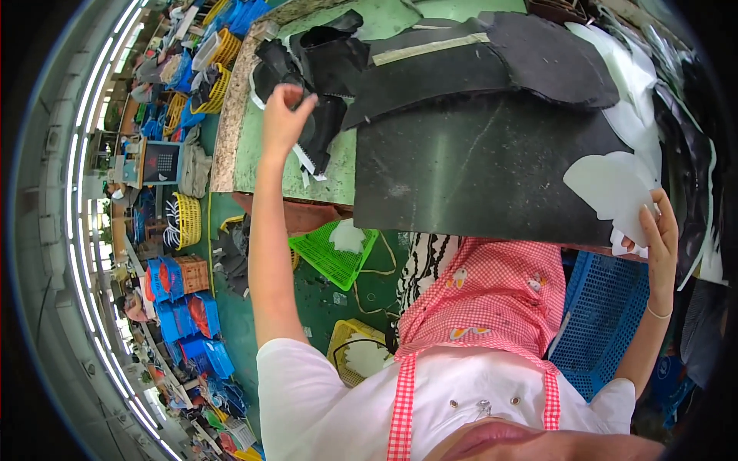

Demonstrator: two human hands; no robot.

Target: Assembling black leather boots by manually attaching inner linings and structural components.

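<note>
Our right hand (658,229) pinches the pale cut-out (607,184) at the black board's (492,169) near right corner, where a light, flat hold should spare it creases, while our left hand (287,115) curls narrowly over black pieces (330,65), its hold unclear.

No readable lettering anywhere here, and that blue-framed dark panel (160,163) on the left is too small to read!

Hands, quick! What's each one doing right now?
Left hand: fingers curled over black pieces; can't tell if gripping.
Right hand: closed on the edge of a white lobed sheet.
</note>
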